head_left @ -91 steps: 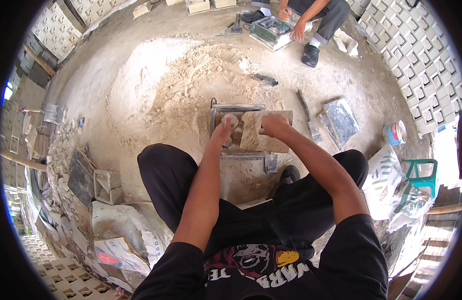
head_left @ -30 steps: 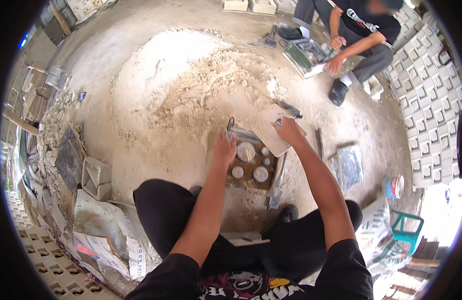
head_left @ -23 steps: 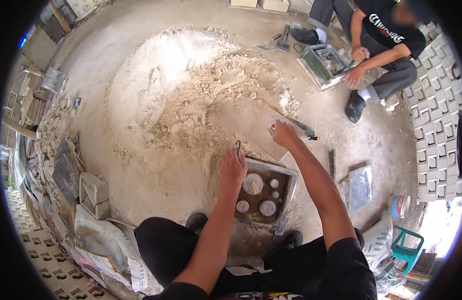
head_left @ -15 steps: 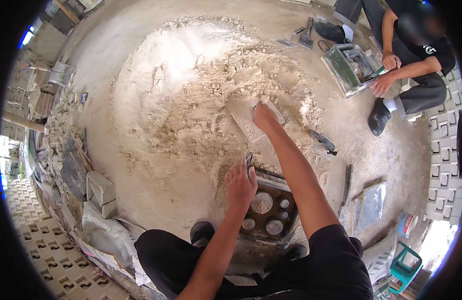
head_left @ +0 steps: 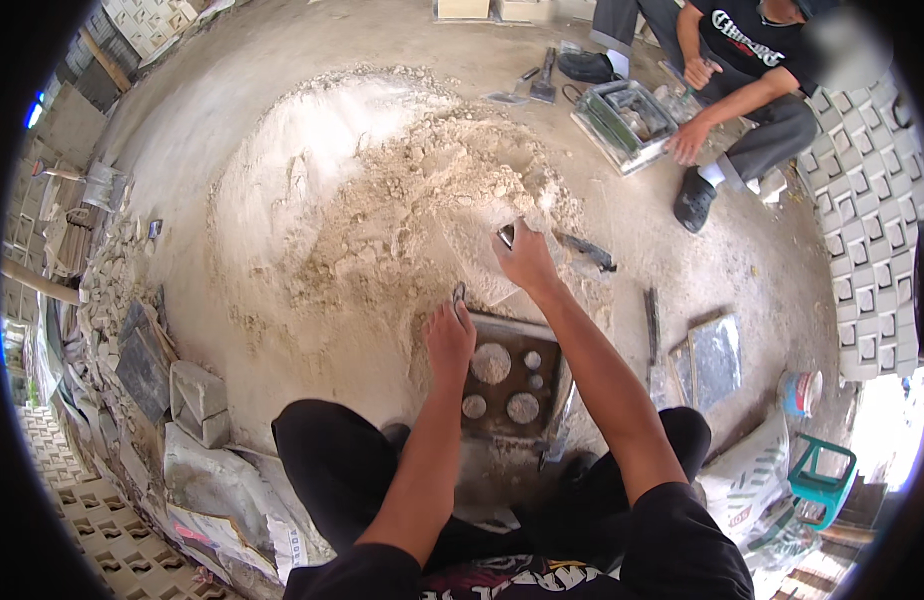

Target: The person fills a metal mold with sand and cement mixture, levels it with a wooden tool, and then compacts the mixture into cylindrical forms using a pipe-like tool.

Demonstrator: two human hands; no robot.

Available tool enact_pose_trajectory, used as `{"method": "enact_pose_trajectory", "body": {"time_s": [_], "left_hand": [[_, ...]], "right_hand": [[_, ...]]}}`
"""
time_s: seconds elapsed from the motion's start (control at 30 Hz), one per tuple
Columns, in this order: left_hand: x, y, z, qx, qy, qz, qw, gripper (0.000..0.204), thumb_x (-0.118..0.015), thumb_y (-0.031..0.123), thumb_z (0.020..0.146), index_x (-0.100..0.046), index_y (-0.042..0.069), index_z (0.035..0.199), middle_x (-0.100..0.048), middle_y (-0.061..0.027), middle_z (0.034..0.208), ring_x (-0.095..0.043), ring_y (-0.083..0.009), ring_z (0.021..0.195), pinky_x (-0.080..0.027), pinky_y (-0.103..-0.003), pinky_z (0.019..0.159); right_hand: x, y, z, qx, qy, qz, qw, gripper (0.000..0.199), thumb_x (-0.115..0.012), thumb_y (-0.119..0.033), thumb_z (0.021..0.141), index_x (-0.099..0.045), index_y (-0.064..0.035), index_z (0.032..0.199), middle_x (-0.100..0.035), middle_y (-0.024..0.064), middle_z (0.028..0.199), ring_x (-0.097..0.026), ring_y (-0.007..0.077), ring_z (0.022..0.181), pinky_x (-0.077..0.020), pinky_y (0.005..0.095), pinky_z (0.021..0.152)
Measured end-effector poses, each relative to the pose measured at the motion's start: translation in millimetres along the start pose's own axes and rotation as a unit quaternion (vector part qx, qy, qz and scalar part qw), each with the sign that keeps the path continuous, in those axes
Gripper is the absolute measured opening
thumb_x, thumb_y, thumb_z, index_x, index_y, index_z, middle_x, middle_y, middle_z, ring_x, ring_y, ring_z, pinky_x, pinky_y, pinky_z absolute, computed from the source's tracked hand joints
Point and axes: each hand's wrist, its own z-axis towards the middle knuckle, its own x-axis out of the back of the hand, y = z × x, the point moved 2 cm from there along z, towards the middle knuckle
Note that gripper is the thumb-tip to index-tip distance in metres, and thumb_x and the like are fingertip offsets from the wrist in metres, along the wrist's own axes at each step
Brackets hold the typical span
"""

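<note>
Float (head_left: 468, 258) over pale heap (head_left: 382, 200), right hand's (head_left: 527, 258) fingers clamped round its handle (head_left: 506, 236), left hand (head_left: 449, 340) at mold (head_left: 502, 386) corner, grip unclear

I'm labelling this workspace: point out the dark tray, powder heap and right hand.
Dark tray (head_left: 510, 383), head view: bare base between discs.
Powder heap (head_left: 387, 195), head view: middle of its surface.
Right hand (head_left: 528, 257), head view: back of hand.

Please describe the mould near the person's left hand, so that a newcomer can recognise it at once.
Find the big pale powdery heap. Below it in the picture, by the person's left hand, lies a dark rectangular mould. Unlike the co-worker's green-sided box, it shows five pale round discs of differing sizes.
</note>
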Motion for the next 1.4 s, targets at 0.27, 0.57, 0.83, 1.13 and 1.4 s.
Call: {"method": "enact_pose_trajectory", "body": {"time_s": [0.27,0.57,0.83,1.13,1.4], "left_hand": [[-17,-45,0,0.012,-0.041,-0.109,0.993,0.047,-0.035,0.036,0.100,-0.057,-0.002,0.117,-0.060,-0.0273,0.112,-0.056,-0.0433,0.105,-0.043,-0.052,0.090],[18,-31,-21,0.044,0.006,-0.350,0.936,0.063,-0.028,0.044,0.102,-0.065,-0.007,0.101,-0.069,-0.0205,0.092,-0.063,-0.0417,0.089,-0.048,-0.045,0.083],[-16,-8,-39,0.064,-0.275,-0.455,0.844,0.091,-0.008,0.064,0.096,-0.041,-0.010,0.136,-0.048,-0.0220,0.138,-0.043,-0.0282,0.130,-0.023,-0.035,0.113],[15,2,2,0.078,-0.341,-0.424,0.836,0.077,-0.027,0.053,0.099,-0.025,-0.013,0.139,-0.049,-0.0319,0.131,-0.046,-0.0337,0.126,-0.036,-0.040,0.106],[49,18,18,0.283,-0.222,-0.627,0.691,0.079,-0.023,0.060,0.097,-0.044,-0.008,0.129,-0.054,-0.0171,0.125,-0.049,-0.0259,0.119,-0.039,-0.040,0.099]], "right_hand": [[62,-34,-132,-0.120,0.030,0.029,0.992,0.049,-0.059,-0.040,0.088,-0.060,0.0092,0.092,-0.064,0.0307,0.083,-0.063,0.0479,0.083,-0.0507,0.0502,0.075],[17,-43,-255,-0.303,-0.016,0.222,0.927,0.051,-0.049,-0.039,0.095,-0.057,0.0036,0.067,-0.059,0.0152,0.057,-0.061,0.0282,0.050,-0.0493,0.0415,0.051],[22,-27,-241,-0.411,-0.024,0.542,0.733,0.025,-0.047,-0.018,0.093,-0.049,0.0007,0.077,-0.050,0.0101,0.066,-0.049,0.0184,0.049,-0.0430,0.0337,0.041],[48,-38,-205,-0.435,0.033,0.773,0.460,0.011,-0.037,0.002,0.091,-0.039,0.0110,0.097,-0.049,0.0181,0.088,-0.060,0.0275,0.080,-0.0620,0.0447,0.075],[67,-56,-196,-0.413,-0.051,0.832,0.368,0.005,-0.031,0.001,0.089,-0.035,0.0032,0.089,-0.045,0.0125,0.078,-0.048,0.0146,0.057,-0.0452,0.0249,0.044]]}}
